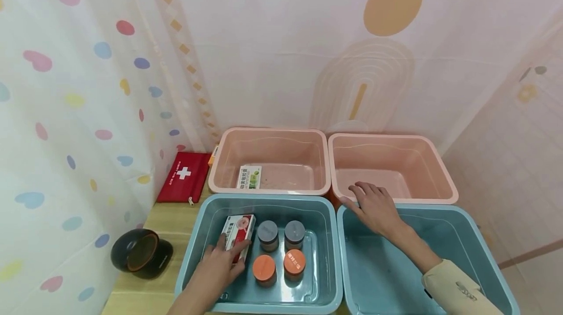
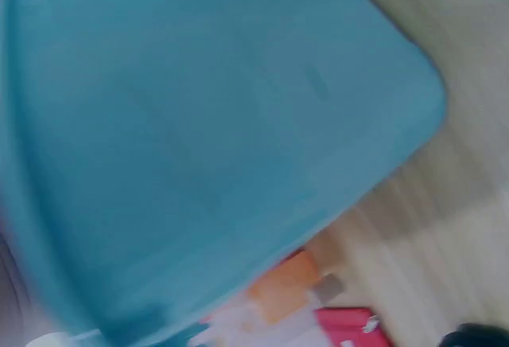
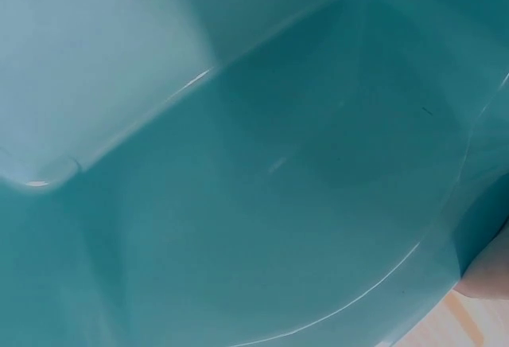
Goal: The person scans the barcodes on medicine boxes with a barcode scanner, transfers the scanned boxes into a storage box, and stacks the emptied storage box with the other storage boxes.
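In the head view, my left hand reaches into the front left blue bin. Its spread fingers lie over the lower part of a white and red medicine box, touching it. Beside the box stand two grey-lidded jars and two orange-lidded jars. My right hand is over the front right blue bin, near its back rim, with fingers stretched toward the back right pink bin. Neither wrist view shows what the fingers do; mostly blue plastic fills them.
A white and green medicine box lies in the back left pink bin. On the table's left are a red first aid pouch and a black rounded object. Patterned curtains hang behind the bins.
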{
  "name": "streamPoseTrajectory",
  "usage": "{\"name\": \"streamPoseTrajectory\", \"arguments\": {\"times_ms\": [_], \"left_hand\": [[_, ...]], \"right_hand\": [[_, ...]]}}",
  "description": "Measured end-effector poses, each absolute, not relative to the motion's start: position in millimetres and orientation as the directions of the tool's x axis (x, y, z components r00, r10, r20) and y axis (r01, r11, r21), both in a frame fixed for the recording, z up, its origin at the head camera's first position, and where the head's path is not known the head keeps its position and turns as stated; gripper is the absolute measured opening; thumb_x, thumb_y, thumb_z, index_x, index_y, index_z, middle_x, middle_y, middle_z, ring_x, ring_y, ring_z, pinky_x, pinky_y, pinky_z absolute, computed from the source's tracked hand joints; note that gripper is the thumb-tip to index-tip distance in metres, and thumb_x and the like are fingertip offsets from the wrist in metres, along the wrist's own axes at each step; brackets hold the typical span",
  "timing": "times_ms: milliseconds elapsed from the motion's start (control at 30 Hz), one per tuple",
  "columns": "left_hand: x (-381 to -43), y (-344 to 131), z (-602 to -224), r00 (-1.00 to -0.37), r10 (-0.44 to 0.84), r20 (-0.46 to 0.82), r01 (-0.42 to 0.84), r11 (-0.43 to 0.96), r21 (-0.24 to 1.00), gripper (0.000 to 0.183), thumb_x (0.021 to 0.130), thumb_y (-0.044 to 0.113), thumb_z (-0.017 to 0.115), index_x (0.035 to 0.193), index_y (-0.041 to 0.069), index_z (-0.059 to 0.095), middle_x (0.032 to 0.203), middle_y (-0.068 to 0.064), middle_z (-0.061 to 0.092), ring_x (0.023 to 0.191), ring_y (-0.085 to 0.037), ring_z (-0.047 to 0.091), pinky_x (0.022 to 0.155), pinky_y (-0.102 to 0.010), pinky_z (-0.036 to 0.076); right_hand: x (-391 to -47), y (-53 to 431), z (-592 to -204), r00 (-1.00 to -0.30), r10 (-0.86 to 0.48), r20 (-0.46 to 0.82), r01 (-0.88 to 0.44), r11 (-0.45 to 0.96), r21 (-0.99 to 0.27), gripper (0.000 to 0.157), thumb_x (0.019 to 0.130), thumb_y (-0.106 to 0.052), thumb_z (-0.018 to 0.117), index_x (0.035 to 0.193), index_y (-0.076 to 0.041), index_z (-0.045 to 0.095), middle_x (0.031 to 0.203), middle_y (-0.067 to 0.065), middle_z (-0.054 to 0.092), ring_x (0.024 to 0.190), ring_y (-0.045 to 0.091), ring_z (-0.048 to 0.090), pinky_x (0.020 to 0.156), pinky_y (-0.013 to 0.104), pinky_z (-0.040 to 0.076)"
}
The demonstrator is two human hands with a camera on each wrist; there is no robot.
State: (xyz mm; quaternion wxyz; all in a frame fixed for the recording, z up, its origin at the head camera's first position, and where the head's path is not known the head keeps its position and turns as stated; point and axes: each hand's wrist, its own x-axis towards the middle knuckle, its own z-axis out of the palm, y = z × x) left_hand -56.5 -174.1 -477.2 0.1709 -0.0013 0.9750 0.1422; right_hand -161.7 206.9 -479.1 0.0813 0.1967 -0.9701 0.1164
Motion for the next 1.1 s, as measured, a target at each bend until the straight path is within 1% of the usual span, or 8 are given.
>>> {"name": "streamPoseTrajectory", "arguments": {"times_ms": [267,400,467,633,733,833,933,1100], "left_hand": [[-33,-190,-410,-0.983,0.09,-0.162,0.053,0.975,0.217,0.065,0.093,0.033,0.085,0.154,0.034,0.064,0.165,-0.034,0.044,0.131,-0.061,0.056,0.087,-0.067,0.064],[-33,-218,-388,-0.99,0.039,-0.134,0.008,0.974,0.227,0.073,0.091,0.033,0.087,0.159,0.029,0.06,0.168,-0.036,0.038,0.13,-0.059,0.053,0.081,-0.064,0.066],[-32,-233,-384,-0.991,0.002,-0.136,-0.033,0.966,0.255,0.073,0.093,0.03,0.085,0.161,0.025,0.058,0.169,-0.038,0.033,0.131,-0.061,0.047,0.082,-0.068,0.064],[-26,-267,-395,-0.997,-0.039,-0.063,-0.056,0.953,0.299,0.065,0.097,0.016,0.079,0.158,0.013,0.058,0.163,-0.048,0.027,0.128,-0.071,0.035,0.085,-0.075,0.06],[-24,-282,-407,-0.999,-0.032,-0.039,-0.042,0.952,0.302,0.061,0.095,0.012,0.081,0.153,0.006,0.062,0.158,-0.053,0.03,0.124,-0.074,0.037,0.083,-0.073,0.062],[-21,-293,-420,-0.996,-0.031,-0.085,-0.055,0.952,0.299,0.061,0.093,0.014,0.083,0.151,0.006,0.064,0.158,-0.052,0.03,0.124,-0.075,0.038,0.082,-0.07,0.064],[-19,-300,-432,-0.986,-0.045,-0.162,-0.091,0.952,0.292,0.062,0.093,0.018,0.083,0.151,0.009,0.065,0.159,-0.049,0.031,0.126,-0.077,0.04,0.082,-0.069,0.064],[-17,-305,-451,-0.94,-0.089,-0.329,-0.184,0.946,0.268,0.067,0.093,0.026,0.082,0.155,0.011,0.061,0.16,-0.05,0.028,0.131,-0.076,0.039,0.083,-0.07,0.063]], "right_hand": [[-162,208,-479,-0.916,-0.355,0.188,-0.389,0.901,-0.19,0.051,0.107,-0.041,0.065,0.137,0.0,0.072,0.141,0.025,0.07,0.129,0.046,0.067,0.108,0.066,0.054],[-162,209,-479,-0.923,-0.344,0.172,-0.374,0.908,-0.191,0.052,0.108,-0.042,0.065,0.138,0.0,0.071,0.142,0.025,0.069,0.13,0.047,0.066,0.109,0.067,0.053],[-162,209,-479,-0.924,-0.342,0.169,-0.372,0.909,-0.191,0.052,0.108,-0.042,0.065,0.138,0.0,0.071,0.142,0.025,0.069,0.13,0.047,0.066,0.11,0.067,0.053],[-162,208,-479,-0.92,-0.351,0.172,-0.381,0.905,-0.188,0.052,0.108,-0.041,0.065,0.138,0.0,0.071,0.141,0.025,0.069,0.129,0.047,0.067,0.109,0.067,0.053],[-162,208,-478,-0.918,-0.356,0.174,-0.385,0.904,-0.185,0.051,0.108,-0.041,0.066,0.138,0.0,0.071,0.141,0.025,0.069,0.129,0.047,0.067,0.108,0.067,0.053],[-162,208,-479,-0.919,-0.356,0.171,-0.385,0.904,-0.186,0.051,0.108,-0.041,0.066,0.138,0.0,0.071,0.141,0.025,0.069,0.129,0.046,0.067,0.108,0.066,0.054],[-163,207,-479,-0.92,-0.356,0.167,-0.384,0.903,-0.191,0.052,0.108,-0.042,0.065,0.139,-0.001,0.07,0.141,0.025,0.069,0.129,0.046,0.067,0.109,0.067,0.053],[-163,207,-480,-0.922,-0.353,0.159,-0.38,0.905,-0.192,0.052,0.109,-0.042,0.064,0.14,-0.001,0.07,0.141,0.025,0.069,0.129,0.046,0.068,0.109,0.067,0.053]]}}
